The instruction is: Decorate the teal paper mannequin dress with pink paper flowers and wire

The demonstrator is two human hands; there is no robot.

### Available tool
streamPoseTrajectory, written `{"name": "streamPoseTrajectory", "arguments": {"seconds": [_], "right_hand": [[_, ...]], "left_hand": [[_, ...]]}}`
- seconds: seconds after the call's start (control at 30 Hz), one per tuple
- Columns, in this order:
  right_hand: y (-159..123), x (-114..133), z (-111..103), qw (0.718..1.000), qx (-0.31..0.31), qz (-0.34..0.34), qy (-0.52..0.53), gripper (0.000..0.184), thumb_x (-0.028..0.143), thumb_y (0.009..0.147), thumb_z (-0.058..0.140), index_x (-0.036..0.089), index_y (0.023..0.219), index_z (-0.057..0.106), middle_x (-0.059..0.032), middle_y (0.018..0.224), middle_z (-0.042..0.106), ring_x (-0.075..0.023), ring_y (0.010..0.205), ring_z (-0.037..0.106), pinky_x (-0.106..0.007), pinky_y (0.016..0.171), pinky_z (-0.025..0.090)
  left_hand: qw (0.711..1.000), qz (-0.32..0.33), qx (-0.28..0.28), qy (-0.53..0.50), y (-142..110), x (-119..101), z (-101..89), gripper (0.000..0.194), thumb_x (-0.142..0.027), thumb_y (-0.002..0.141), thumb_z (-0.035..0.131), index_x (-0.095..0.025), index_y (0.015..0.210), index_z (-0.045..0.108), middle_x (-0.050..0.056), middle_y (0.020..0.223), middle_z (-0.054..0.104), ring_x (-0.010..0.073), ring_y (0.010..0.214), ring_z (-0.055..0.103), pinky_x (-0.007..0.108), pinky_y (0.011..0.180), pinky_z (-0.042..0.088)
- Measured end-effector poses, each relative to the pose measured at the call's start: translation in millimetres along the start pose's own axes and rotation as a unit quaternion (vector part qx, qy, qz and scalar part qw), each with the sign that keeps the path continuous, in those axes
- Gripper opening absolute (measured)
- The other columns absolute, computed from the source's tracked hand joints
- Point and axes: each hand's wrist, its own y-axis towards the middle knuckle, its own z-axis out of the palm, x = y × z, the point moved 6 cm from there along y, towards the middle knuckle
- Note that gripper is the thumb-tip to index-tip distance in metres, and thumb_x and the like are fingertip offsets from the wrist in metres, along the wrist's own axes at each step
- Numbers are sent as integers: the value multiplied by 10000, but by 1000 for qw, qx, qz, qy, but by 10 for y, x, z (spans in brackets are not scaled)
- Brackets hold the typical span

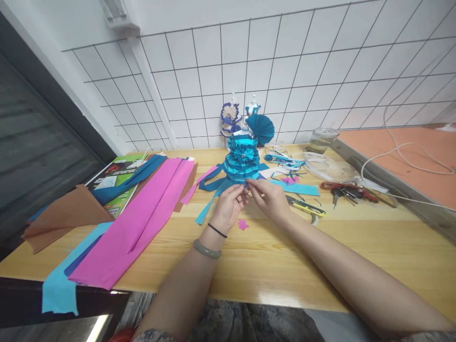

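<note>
A small dress of pleated turquoise and teal paper (pixel 242 164) stands on a form before me, with a rosette on its front and a dark teal paper fan (pixel 261 128) at its upper right. Just in front of its hem my hands meet, fingertips almost touching. My left hand (pixel 231 204) has its fingers curled in a pinch, and my right hand (pixel 269 197) pinches thumb against forefinger. Whatever lies between the fingertips is too small to name. Below them a pink paper flower (pixel 243 224) lies on the table. Teal paper strips (pixel 210 206) spread around the hem.
Pink crepe paper (pixel 142 218), brown paper (pixel 67 216) and blue strips cover the left side. To the right are a yellow utility knife (pixel 306 206), tape rolls, a glue gun (pixel 344 192) with cable and a glass jar (pixel 322 140). A purple-white dress (pixel 231 116) stands behind.
</note>
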Motion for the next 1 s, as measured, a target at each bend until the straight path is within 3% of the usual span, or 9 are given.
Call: {"name": "streamPoseTrajectory", "arguments": {"seconds": [0.17, 0.4, 0.5, 0.67, 0.7, 0.77, 0.87, 0.93, 1.0], "right_hand": [[-8, 0, -15, 1000, 11, 7, 21, 306, 289, 857, 422, 205, 1074, 620, -85, 877, 664, -189, 778, 597, -308, 697, 463], [-8, -51, -60, 975, -9, 125, 183, 308, 362, 813, 488, 191, 1000, 663, -65, 820, 670, -179, 692, 610, -298, 590, 491], [-8, -50, -75, 975, -19, 123, 186, 307, 366, 808, 490, 182, 982, 665, -71, 815, 669, -178, 688, 600, -297, 576, 481], [-40, 20, -161, 987, -33, 87, 134, 249, 369, 801, 505, 177, 852, 655, -47, 719, 638, -119, 520, 495, -255, 505, 403], [-46, 60, -149, 990, -4, 69, 120, 234, 366, 796, 513, 178, 810, 652, -39, 684, 627, -116, 514, 478, -247, 500, 386], [-74, 147, -45, 988, 113, 32, 101, 217, 349, 790, 516, 184, 739, 648, -18, 618, 604, -108, 502, 458, -230, 486, 355], [-191, 198, 170, 950, 303, 11, 76, 199, 300, 776, 516, 191, 678, 651, 6, 576, 597, -98, 489, 458, -209, 466, 315], [-244, 147, 254, 936, 348, 28, 38, 180, 267, 759, 518, 189, 664, 650, 5, 595, 610, -97, 502, 471, -204, 472, 303], [-264, 70, 299, 936, 348, 53, -3, 165, 241, 751, 511, 183, 675, 645, -5, 623, 623, -103, 537, 493, -203, 497, 307]], "left_hand": [[1000, 5, -11, 14, -9, -21, 6, 167, -249, 674, 656, -134, 767, 578, 23, 711, 597, 98, 652, 560, 216, 605, 401], [1000, 2, -11, 10, -4, -19, -1, 158, -254, 679, 651, -139, 757, 576, 12, 679, 592, 97, 634, 556, 224, 592, 390], [1000, 3, -4, 4, 3, -14, -10, 164, -257, 683, 650, -137, 768, 576, 18, 697, 591, 97, 642, 556, 221, 593, 394], [1000, 9, 5, 8, 17, -19, -28, 146, -255, 695, 637, -142, 766, 579, 17, 720, 593, 100, 671, 560, 216, 605, 404], [1000, 14, 3, 10, 18, -28, -31, 145, -257, 693, 638, -140, 757, 581, 18, 716, 594, 100, 675, 561, 216, 610, 408], [1000, 24, 0, 17, 15, -48, -31, 147, -261, 689, 639, -133, 735, 583, 19, 704, 593, 97, 670, 558, 215, 615, 411], [999, 25, -4, 28, 6, -64, -27, 150, -262, 688, 641, -130, 726, 581, 20, 696, 589, 92, 656, 551, 208, 602, 405], [999, 23, -3, 35, 4, -65, -25, 151, -262, 694, 637, -129, 732, 579, 25, 707, 587, 93, 661, 549, 207, 596, 401], [999, 24, -1, 40, 6, -65, -27, 152, -262, 696, 636, -129, 738, 577, 30, 715, 585, 96, 668, 549, 209, 598, 401]]}}
